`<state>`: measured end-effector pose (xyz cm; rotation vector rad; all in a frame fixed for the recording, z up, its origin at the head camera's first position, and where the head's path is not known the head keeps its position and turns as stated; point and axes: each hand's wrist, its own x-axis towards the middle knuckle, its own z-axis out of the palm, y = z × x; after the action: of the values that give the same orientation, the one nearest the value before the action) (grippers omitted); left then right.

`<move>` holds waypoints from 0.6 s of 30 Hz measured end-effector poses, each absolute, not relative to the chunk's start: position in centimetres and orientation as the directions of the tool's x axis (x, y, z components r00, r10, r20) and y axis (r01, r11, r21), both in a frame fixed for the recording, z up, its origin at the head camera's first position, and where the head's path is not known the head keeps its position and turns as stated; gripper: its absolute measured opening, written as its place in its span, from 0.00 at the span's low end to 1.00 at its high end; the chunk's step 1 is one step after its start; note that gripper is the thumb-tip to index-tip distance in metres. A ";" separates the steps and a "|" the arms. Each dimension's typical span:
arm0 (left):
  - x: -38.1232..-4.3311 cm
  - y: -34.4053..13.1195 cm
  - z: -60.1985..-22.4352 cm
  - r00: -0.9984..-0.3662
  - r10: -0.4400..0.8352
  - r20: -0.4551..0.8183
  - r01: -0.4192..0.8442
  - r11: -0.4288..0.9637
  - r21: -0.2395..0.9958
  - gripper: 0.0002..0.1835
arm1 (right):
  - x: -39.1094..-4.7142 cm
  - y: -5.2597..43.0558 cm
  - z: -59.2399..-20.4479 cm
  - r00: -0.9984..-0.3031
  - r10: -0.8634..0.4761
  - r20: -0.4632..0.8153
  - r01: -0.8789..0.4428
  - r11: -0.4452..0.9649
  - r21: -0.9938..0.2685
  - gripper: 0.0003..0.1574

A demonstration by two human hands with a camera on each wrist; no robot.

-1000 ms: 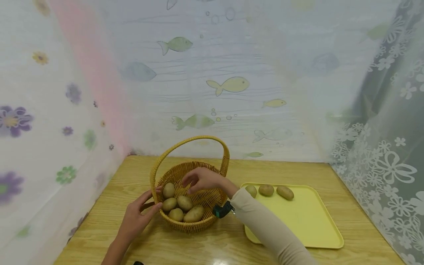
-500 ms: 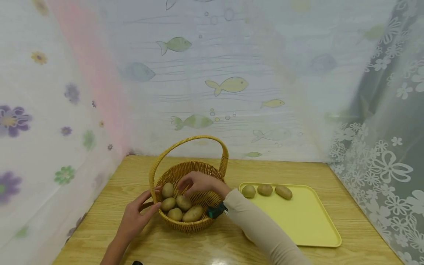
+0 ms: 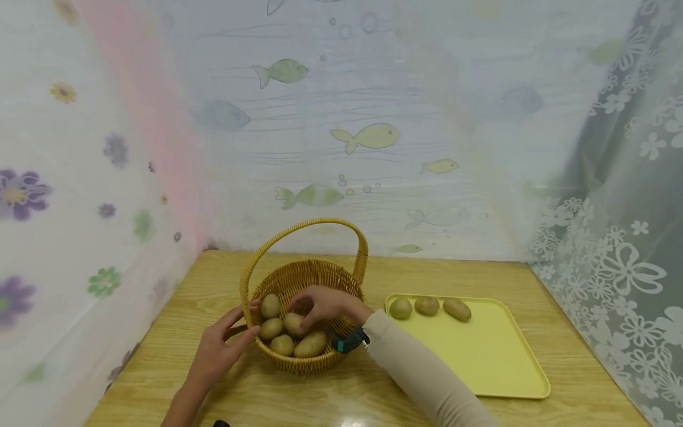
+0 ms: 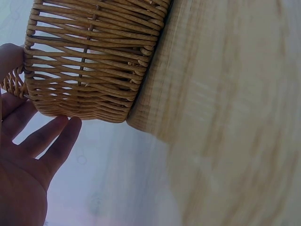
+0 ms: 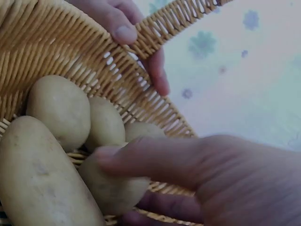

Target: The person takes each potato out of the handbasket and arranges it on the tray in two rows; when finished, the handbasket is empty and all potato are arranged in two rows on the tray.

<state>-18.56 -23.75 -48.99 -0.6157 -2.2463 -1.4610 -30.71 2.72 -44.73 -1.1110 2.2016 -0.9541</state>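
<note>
In the head view a brown wicker basket (image 3: 304, 369) with a tall arched handle stands on the table, several potatoes inside. My left hand (image 3: 216, 350) holds its left rim at the handle's foot; the thumb is over the rim and the fingers lie against the outer weave, as the left wrist view of the hand (image 4: 28, 150) shows. My right hand (image 3: 322, 303) reaches into the basket and pinches a potato (image 5: 113, 188) between thumb and fingers, the fingertips partly hidden behind it. A long potato (image 5: 42, 174) lies beside it in the right wrist view.
A yellow tray (image 3: 496, 356) lies to the right of the basket, with 3 potatoes (image 3: 427, 306) in a row along its back edge. The wooden table (image 3: 299, 400) ends at patterned curtains at the back and sides.
My right hand has lowered inside the basket, and its thumb and fingers have closed on a potato. The left hand stays at the basket's rim.
</note>
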 end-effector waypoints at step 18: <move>-18.5 -23.7 -48.9 -0.833 0.148 0.532 0.546 0.372 0.751 0.26 | -30.9 2.7 -45.0 -0.654 -0.752 -0.081 -0.543 0.542 -0.641 0.37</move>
<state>-18.50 -23.70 -48.92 -0.6045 -2.2613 -1.4529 -30.93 2.69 -45.00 -1.0658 2.4354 -0.8362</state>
